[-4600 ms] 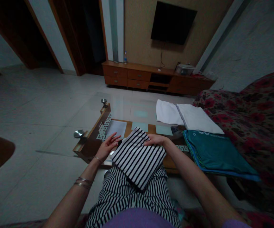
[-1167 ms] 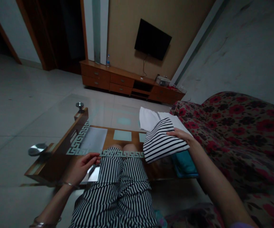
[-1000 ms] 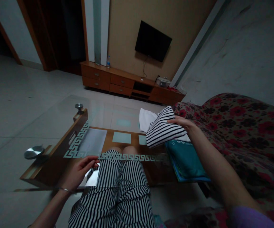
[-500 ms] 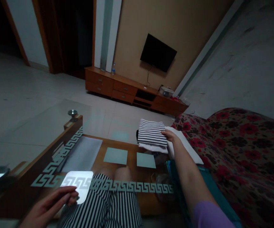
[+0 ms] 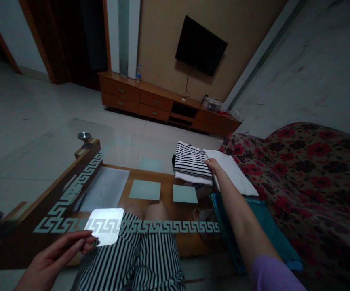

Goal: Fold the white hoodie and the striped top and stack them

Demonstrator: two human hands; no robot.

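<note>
A folded black-and-white striped garment (image 5: 191,160) lies on top of a folded white cloth (image 5: 193,178) at the far side of the glass coffee table (image 5: 114,153). My right hand (image 5: 213,165) is stretched out to the striped garment's right edge, with its fingers mostly hidden against the fabric. My left hand (image 5: 58,256) rests near the table's front edge at lower left, its fingers loosely curled and touching with nothing visible in them. My striped-trousered legs (image 5: 138,258) show under the glass.
Another folded white cloth (image 5: 234,173) and a folded teal garment (image 5: 266,230) lie on the table's right part. A red floral sofa (image 5: 317,182) stands at right. A wooden TV cabinet (image 5: 163,105) and a wall TV (image 5: 201,45) are across the tiled floor.
My right hand carried the folded striped garment from my lap across to the far side of the table and set it down on the white cloth. My left hand drew back toward me.
</note>
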